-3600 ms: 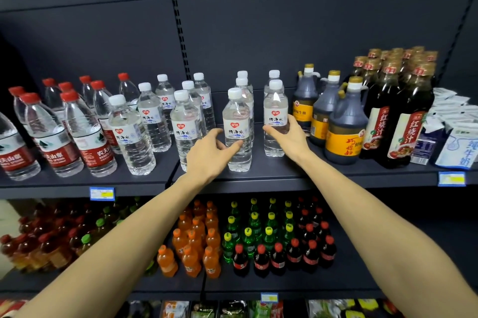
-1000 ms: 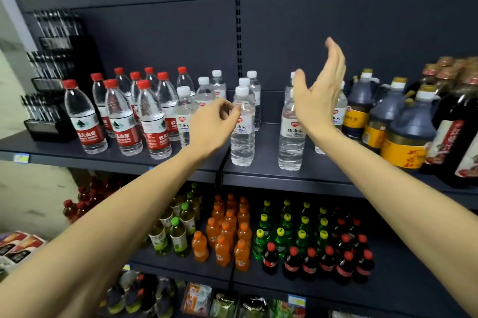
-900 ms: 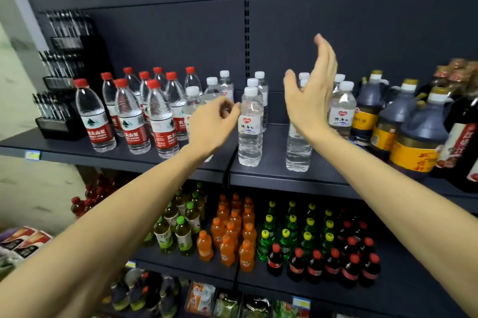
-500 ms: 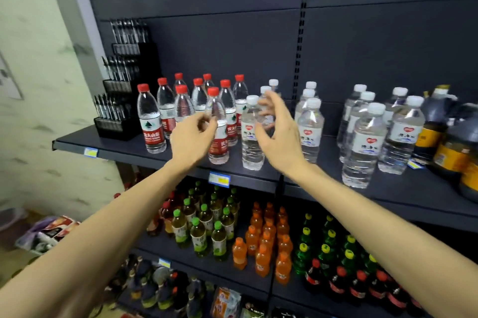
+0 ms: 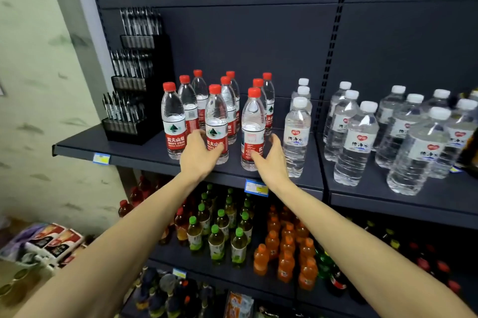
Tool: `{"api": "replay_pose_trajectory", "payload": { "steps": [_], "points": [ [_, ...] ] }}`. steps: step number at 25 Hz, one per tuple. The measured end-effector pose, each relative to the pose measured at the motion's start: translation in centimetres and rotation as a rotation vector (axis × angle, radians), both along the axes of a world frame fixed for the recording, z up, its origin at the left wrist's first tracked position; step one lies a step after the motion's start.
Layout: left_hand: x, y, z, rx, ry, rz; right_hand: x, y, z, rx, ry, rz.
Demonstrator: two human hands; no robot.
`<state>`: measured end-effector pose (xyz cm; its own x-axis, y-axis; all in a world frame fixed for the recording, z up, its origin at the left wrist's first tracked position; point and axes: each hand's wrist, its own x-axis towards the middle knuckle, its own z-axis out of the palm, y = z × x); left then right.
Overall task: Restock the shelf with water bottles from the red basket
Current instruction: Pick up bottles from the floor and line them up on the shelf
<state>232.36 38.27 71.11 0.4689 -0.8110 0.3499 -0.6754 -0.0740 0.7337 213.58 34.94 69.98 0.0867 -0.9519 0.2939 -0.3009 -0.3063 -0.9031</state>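
Observation:
Several red-capped water bottles (image 5: 172, 121) stand in a cluster on the dark shelf (image 5: 144, 152). My left hand (image 5: 199, 155) is wrapped around the lower part of the front middle red-capped bottle (image 5: 216, 113). My right hand (image 5: 270, 159) cups the base of the front right red-capped bottle (image 5: 253, 121), thumb on its front and fingers behind. Both bottles stand upright on the shelf. White-capped water bottles (image 5: 297, 133) stand right of my right hand, with more (image 5: 359, 141) further right. The red basket is out of view.
A black tiered pen rack (image 5: 134, 100) sits at the shelf's left end. The shelf below carries green-capped tea bottles (image 5: 217, 240) and orange drinks (image 5: 284, 258). Packaged goods (image 5: 44, 242) lie on the floor at the lower left, by the wall.
My view swung left along the shelf. Both hands left the white-capped bottles, dropped lower and closed around two front red-capped bottles.

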Motion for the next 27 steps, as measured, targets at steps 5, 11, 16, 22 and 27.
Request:
{"api": "replay_pose_trajectory", "payload": {
  "steps": [5, 11, 16, 22, 27],
  "points": [
    [0.7, -2.2, -1.5, -0.004, 0.083, -0.028, 0.5, -2.0, -0.9, 0.076, -0.012, 0.063],
    [0.6, -3.2, -1.5, -0.037, 0.114, -0.099, 1.2, -4.0, -2.0, 0.111, -0.003, 0.085],
    [1.6, -3.9, -1.5, 0.009, 0.126, -0.181, 1.3, -3.9, -2.1, 0.104, -0.015, 0.055],
    [3.5, -4.5, -1.8, 0.025, 0.12, -0.221, 2.6, -3.2, -2.4, 0.08, -0.005, -0.069],
    [4.2, -4.4, -1.7, 0.023, 0.117, -0.279, 4.8, -2.0, -2.1, 0.042, 0.181, -0.345]
  ]
}}
